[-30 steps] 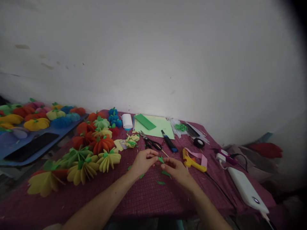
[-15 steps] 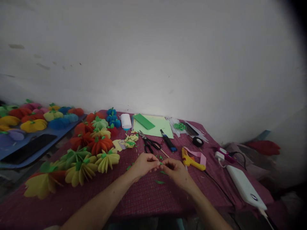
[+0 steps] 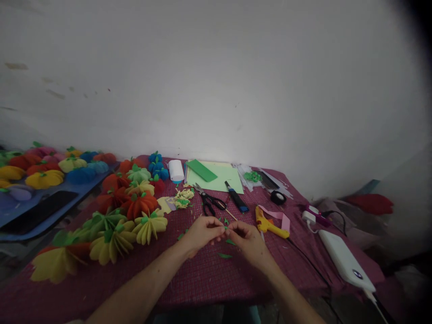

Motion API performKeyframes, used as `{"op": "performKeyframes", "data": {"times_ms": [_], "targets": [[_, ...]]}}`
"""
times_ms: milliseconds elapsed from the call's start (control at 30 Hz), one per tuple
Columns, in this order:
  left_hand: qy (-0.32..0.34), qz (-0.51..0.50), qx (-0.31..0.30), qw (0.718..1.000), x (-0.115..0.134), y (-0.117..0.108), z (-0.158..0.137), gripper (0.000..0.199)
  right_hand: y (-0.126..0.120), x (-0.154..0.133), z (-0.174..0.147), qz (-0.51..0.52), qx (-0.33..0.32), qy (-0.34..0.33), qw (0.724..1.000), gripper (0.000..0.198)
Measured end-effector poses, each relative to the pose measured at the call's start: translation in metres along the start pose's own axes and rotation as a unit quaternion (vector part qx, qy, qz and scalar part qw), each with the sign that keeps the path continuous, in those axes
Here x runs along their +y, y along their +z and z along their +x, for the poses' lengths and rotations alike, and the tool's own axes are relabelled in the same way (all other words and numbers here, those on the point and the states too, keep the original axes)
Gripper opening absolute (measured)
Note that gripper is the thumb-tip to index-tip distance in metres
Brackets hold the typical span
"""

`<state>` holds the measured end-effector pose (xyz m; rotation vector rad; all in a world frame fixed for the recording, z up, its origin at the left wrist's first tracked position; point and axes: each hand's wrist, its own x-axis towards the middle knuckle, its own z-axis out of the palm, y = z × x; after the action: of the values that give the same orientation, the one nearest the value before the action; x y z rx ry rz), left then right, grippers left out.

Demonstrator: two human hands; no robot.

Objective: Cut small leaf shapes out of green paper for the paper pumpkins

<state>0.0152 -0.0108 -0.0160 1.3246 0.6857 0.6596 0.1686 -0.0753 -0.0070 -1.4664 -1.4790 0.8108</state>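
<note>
My left hand (image 3: 203,234) and my right hand (image 3: 248,240) meet fingertip to fingertip above the tablecloth. Both are closed in a pinch on a tiny green paper piece (image 3: 226,228), mostly covered by the fingers. Loose green scraps (image 3: 225,255) lie on the cloth just below and around the hands. Beyond the fingers are black-handled scissors (image 3: 209,202), a thin wooden stick (image 3: 231,213) and a blue-and-black cutter (image 3: 236,198). To the right of my right hand rests a yellow glue gun (image 3: 270,225) beside a loop of pink ribbon (image 3: 285,221).
Folded paper pumpkins (image 3: 140,207) crowd the left side, with more on a blue table (image 3: 97,180). Paper sheets (image 3: 226,175), a white roll (image 3: 176,171) and a scrap pile (image 3: 183,198) lie at the back. Black tape (image 3: 278,197) and a white power bank (image 3: 346,261) are right.
The view has shifted very slightly, so the surroundings sit a little further left. Both hands keep the same pinch in nearly the same place.
</note>
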Motion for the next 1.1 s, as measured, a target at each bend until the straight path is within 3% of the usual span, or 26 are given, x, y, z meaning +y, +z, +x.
{"op": "performKeyframes", "data": {"times_ms": [200,533,800,1100], "targets": [[0.012,0.046,-0.039,0.998,0.006,-0.001,-0.004,0.023,-0.004,-0.005,-0.003,-0.023,-0.014,0.012,1.0,0.017],[0.009,0.057,-0.015,0.998,0.008,-0.003,-0.003,0.016,-0.031,-0.002,-0.008,-0.009,-0.011,0.04,0.999,0.016],[0.0,0.067,-0.051,0.996,0.003,-0.002,-0.004,0.015,-0.009,-0.013,-0.005,-0.066,-0.056,0.017,0.996,0.018],[0.014,0.104,-0.052,0.993,0.003,-0.007,-0.002,0.016,-0.012,-0.011,-0.006,-0.071,-0.061,0.018,0.995,0.02]]}}
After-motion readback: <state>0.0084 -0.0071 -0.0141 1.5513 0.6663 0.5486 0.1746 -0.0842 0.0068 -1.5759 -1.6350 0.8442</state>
